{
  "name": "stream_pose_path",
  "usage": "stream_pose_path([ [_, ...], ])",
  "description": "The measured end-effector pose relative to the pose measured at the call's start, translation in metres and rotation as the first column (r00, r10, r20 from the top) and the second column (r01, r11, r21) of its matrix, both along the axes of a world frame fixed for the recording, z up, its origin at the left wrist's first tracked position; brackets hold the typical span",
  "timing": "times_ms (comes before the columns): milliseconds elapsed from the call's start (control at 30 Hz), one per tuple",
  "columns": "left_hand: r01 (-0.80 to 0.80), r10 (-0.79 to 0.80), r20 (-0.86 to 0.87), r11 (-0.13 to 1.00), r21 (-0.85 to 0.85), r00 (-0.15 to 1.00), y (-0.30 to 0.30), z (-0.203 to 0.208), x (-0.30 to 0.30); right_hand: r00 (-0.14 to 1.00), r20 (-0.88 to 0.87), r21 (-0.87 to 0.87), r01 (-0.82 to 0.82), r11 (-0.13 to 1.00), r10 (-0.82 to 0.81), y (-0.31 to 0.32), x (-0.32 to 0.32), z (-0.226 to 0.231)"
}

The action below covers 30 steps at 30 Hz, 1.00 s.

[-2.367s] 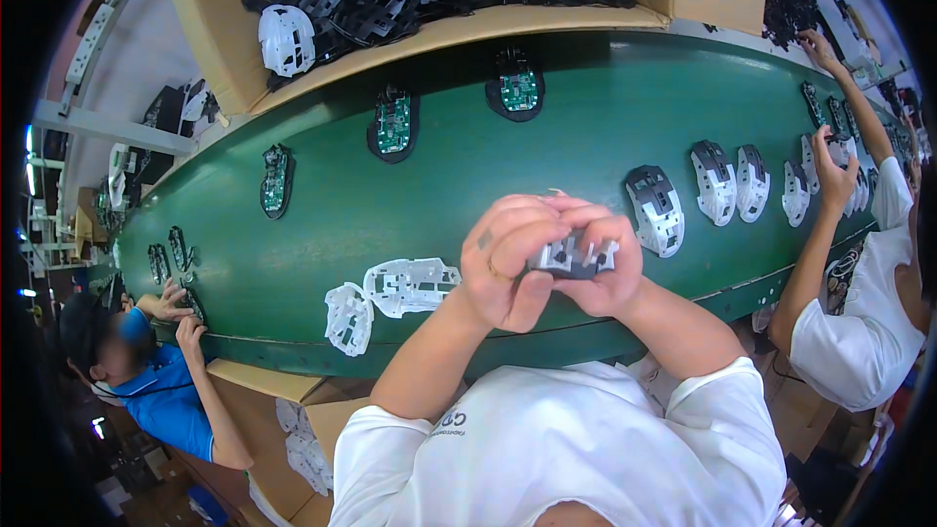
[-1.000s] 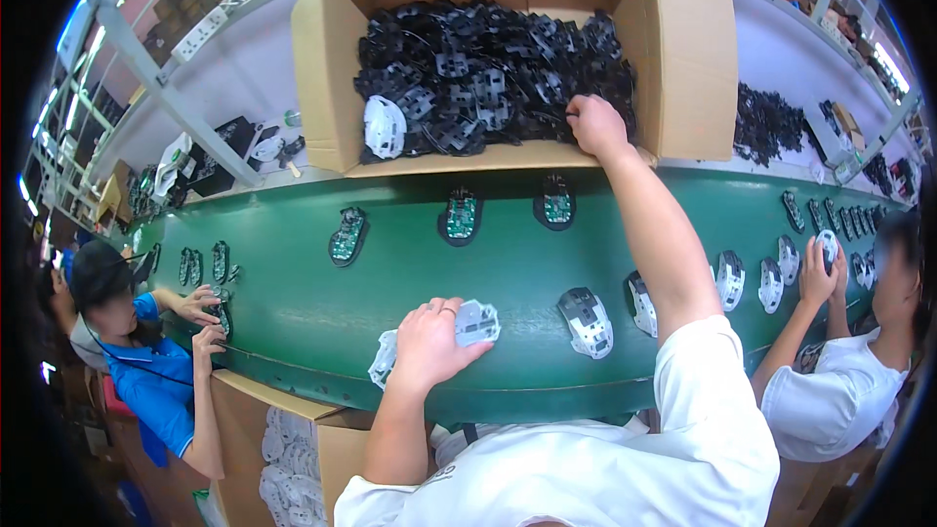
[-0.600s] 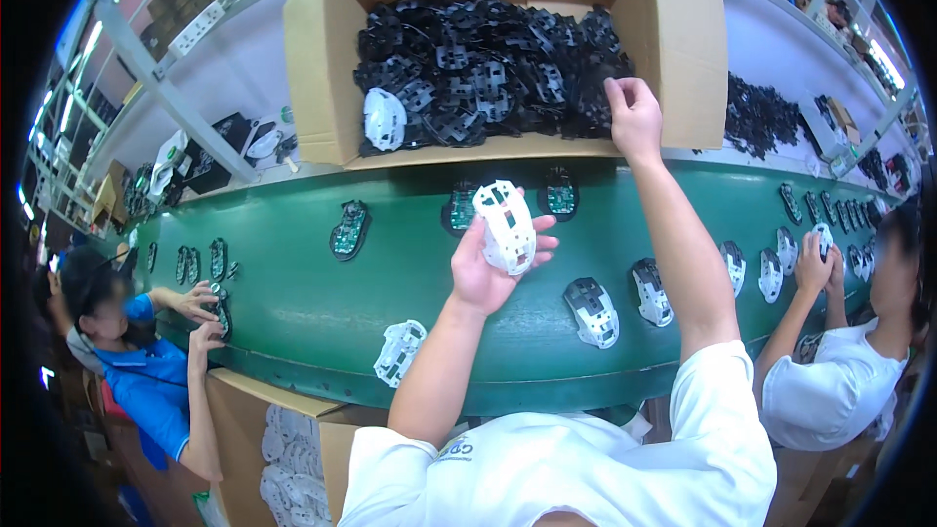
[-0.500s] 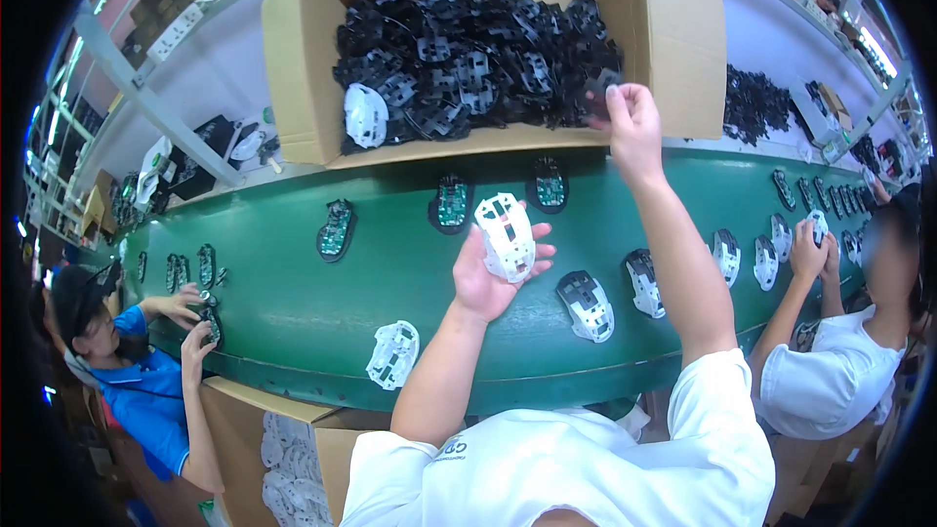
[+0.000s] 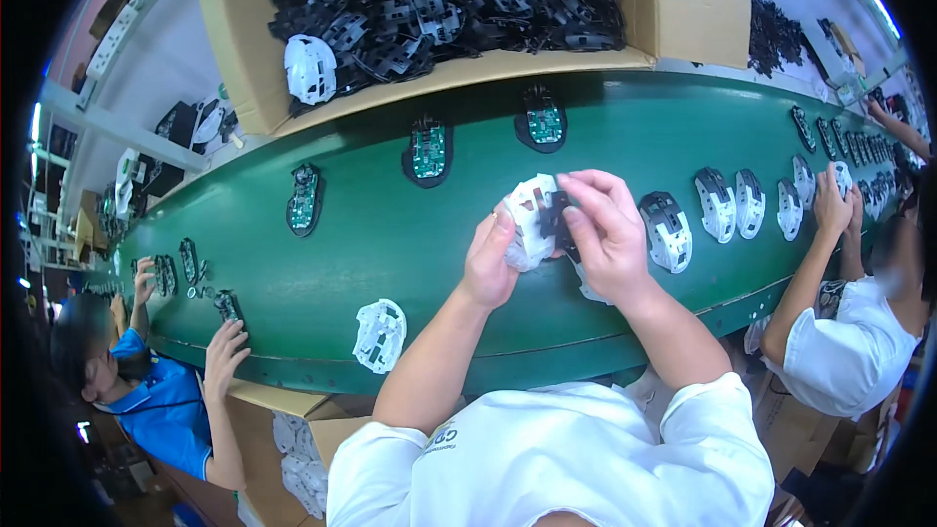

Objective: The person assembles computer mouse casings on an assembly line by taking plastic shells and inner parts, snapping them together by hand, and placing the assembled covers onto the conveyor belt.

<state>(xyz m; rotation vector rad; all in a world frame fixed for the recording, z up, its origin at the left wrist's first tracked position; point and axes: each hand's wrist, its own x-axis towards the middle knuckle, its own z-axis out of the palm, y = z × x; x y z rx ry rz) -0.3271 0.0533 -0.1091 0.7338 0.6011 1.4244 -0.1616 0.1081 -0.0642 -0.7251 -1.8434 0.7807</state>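
Our left grip point(image 5: 491, 262) is clamped on a white shell point(image 5: 528, 220) over the green table point(image 5: 322, 278), and our right grip point(image 5: 607, 234) is pinching a dark plate point(image 5: 559, 222) at its 3 o'clock side. Further out we've got a black-and-white shell point(image 5: 669, 234) at 3, loose white shell point(image 5: 379, 336) at 8, cardboard box point(image 5: 586, 60) at 11.

The right hand point(image 5: 607, 234) is covering part of the dark piece point(image 5: 555, 224) it is pinching, and the view is not showing whether that piece is touching the white shell point(image 5: 528, 224). The left hand's point(image 5: 491, 262) fingers are partly disappearing behind this shell. The right hand is also masking much of a second shell point(image 5: 590, 286) below it. The upper edge is cropping the cardboard box point(image 5: 229, 44); the lower edge is cropping the white shirt point(image 5: 547, 449). Parts at far right point(image 5: 867, 148) are appearing too small to tell.
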Motion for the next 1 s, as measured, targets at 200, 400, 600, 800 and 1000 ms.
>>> stream_pose_path([
  [200, -0.166, 0.630, -0.563, 0.732, 0.661, 0.535, 0.003, 0.005, -0.006, 0.932, -0.312, -0.843, -0.362, 0.399, 0.187, 0.002, 0.016, 0.007],
  [400, -0.155, 0.752, -0.543, 0.627, 0.763, 0.374, 0.001, 0.007, -0.002, 0.746, -0.666, -0.717, -0.640, 0.276, 0.002, 0.002, 0.014, 0.003],
  [600, -0.239, 0.254, -0.310, 0.967, 0.086, 0.916, -0.007, 0.013, 0.008, 0.693, -0.720, -0.537, -0.582, 0.611, 0.028, 0.016, 0.024, -0.014],
  [800, -0.127, 0.170, -0.358, 0.982, 0.141, 0.918, -0.007, 0.010, 0.006, 0.708, -0.662, -0.522, -0.671, 0.526, 0.246, 0.012, 0.022, -0.008],
  [1000, -0.119, 0.269, -0.511, 0.944, 0.307, 0.817, -0.003, 0.005, -0.002, 0.826, -0.425, -0.505, -0.556, 0.660, 0.370, 0.020, 0.027, -0.004],
])
